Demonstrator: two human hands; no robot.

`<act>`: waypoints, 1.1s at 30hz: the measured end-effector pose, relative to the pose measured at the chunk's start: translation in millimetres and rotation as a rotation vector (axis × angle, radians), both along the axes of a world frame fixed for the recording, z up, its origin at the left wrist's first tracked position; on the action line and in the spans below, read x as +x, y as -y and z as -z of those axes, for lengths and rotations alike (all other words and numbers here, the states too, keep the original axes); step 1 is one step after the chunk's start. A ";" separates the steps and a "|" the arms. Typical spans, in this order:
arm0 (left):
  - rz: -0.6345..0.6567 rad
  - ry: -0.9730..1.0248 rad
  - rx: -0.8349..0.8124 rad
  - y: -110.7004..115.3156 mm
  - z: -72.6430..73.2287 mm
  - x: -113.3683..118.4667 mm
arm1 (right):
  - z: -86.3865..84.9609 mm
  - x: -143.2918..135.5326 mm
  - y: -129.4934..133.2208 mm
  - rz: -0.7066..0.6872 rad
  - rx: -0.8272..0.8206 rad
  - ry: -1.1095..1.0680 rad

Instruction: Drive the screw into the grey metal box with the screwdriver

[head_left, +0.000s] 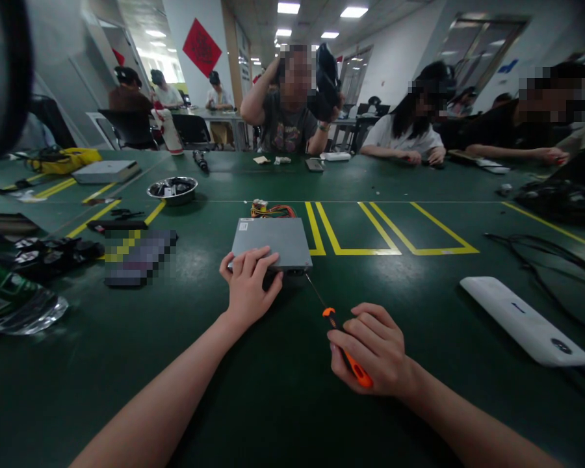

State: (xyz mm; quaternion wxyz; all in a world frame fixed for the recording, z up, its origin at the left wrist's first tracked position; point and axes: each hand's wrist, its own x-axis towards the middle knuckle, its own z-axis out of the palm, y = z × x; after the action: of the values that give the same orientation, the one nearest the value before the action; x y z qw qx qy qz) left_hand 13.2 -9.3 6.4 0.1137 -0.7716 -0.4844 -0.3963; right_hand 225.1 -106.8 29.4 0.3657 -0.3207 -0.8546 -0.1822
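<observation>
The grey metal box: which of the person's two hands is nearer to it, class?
The left. The left hand rests on the near left part of the grey metal box; the right hand is apart from it, nearer the camera, gripping a screwdriver.

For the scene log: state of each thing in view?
left hand: pressed on metal box
right hand: gripping screwdriver
metal box: closed, flat
screwdriver: tilted, tip at box corner
metal bowl: upright, filled
white device: lying flat
</observation>
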 end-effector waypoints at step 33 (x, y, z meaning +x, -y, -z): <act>0.006 0.024 -0.001 0.1 0.9 1.7 | -11.1 -12.7 14.2 0.094 -0.124 0.135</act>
State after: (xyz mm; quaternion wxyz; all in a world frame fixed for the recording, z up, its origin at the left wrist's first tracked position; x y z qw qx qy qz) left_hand 14.9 -9.4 5.6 0.1062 -0.7682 -0.4838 -0.4055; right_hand 212.4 -120.9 40.5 0.2779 -0.3694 -0.8709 -0.1671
